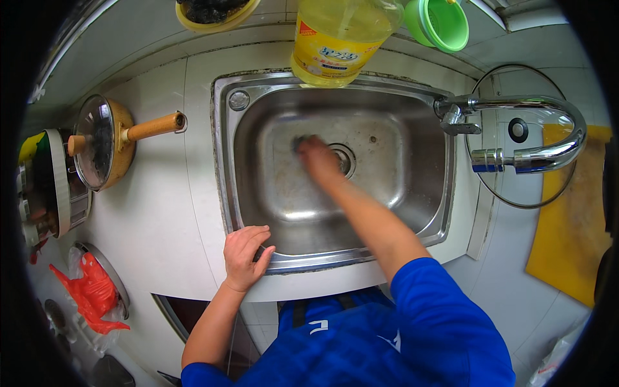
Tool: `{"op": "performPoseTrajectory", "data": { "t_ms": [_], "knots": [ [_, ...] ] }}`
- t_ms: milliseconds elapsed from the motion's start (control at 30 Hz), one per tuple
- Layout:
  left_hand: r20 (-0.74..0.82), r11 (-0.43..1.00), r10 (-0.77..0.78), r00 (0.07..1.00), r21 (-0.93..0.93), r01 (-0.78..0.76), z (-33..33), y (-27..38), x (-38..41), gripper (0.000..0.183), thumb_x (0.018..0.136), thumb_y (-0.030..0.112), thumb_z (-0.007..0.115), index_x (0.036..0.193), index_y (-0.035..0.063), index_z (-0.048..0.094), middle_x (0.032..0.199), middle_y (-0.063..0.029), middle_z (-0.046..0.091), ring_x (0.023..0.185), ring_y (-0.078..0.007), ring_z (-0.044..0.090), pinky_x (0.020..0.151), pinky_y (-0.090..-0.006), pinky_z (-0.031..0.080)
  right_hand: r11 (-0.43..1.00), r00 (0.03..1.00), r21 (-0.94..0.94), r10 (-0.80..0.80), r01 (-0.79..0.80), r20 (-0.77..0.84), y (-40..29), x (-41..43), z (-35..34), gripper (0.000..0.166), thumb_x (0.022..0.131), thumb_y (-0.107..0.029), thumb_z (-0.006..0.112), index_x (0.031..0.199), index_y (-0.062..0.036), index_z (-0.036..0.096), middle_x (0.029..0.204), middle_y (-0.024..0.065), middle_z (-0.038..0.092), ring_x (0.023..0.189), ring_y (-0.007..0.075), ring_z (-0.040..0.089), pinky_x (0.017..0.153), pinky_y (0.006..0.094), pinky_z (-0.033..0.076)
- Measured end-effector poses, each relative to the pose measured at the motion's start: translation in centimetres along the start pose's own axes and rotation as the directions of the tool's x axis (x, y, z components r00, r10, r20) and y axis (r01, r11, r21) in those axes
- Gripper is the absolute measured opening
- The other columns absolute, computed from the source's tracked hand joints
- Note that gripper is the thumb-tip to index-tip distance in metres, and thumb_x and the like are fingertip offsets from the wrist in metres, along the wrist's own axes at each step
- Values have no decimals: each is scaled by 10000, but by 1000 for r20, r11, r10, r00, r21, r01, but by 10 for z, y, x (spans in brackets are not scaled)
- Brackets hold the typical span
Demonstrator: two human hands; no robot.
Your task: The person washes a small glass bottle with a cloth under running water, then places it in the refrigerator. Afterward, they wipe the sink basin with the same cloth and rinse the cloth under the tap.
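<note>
My right hand (318, 157) reaches down to the floor of a stainless steel sink (420, 188), left of the drain strainer (342, 162). Motion blur softens the hand. A small dark grey scrubbing pad (298, 143) shows at its fingertips; its exact kind is too blurred to tell. My left hand (246, 251) rests on the front left corner of the sink rim, thumb apart from the fingers, holding nothing. Brownish stains mark the sink floor, and no standing water shows in it.
A large bottle of yellow liquid (338, 53) stands at the sink's back rim, beside green cups (449, 26). A chrome faucet (546, 104) is swung out to the right. On the left are a lidded saucepan (121, 140) and a red plastic bag (94, 290). A yellow board (556, 232) stands right.
</note>
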State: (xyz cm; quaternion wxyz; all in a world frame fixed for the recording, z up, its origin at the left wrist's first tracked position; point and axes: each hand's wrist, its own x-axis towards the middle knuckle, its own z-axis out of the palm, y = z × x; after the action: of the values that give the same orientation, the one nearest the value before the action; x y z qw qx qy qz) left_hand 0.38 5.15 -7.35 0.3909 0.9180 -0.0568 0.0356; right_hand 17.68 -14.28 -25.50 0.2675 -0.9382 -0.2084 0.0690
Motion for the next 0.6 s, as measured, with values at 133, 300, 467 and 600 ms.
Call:
{"op": "performPoseTrajectory", "data": {
  "t_ms": [133, 300, 467, 600],
  "knots": [
    [-31, 1000, -13, 999, -24, 13, -1, 1, -3, 219, 713, 135, 705, 901, 48, 635, 979, -79, 654, 907, -250, 603, 791, -340, 431, 953, 980, -236, 201, -192, 12, 60, -37, -61, 88, 747, -119, 573, 806, -106, 638, 909, 128, 585, 834, 327, 587, 694, 432, 490],
    [-24, 999, -20, 1000, -39, 19, -1, 1, -2, 199, 713, 120, 690, 886, 44, 626, 963, -89, 653, 890, -260, 604, 782, -345, 427, 992, 918, 105, 17, -64, 396, -2, -105, -54, 108, 740, -136, 621, 844, -129, 590, 934, 114, 548, 886, 319, 576, 715, 430, 488],
    [-3, 1000, 0, 1000, -14, 0, 0, 1, 2, 186, 708, 106, 686, 872, 45, 625, 952, -87, 656, 882, -258, 606, 774, -345, 428, 992, 953, 57, -127, 116, 273, -14, -48, -6, 74, 767, -144, 579, 791, -78, 553, 889, 134, 555, 838, 338, 580, 674, 455, 482],
    [-6, 1000, 1, 1000, 0, -1, -1, 1, -2, 182, 706, 110, 696, 868, 56, 632, 947, -73, 658, 880, -246, 611, 762, -340, 432, 969, 963, 59, 245, -240, -110, 27, -30, -28, 143, 763, -147, 604, 899, -105, 614, 951, 129, 584, 877, 328, 590, 722, 432, 487]
  ]
}}
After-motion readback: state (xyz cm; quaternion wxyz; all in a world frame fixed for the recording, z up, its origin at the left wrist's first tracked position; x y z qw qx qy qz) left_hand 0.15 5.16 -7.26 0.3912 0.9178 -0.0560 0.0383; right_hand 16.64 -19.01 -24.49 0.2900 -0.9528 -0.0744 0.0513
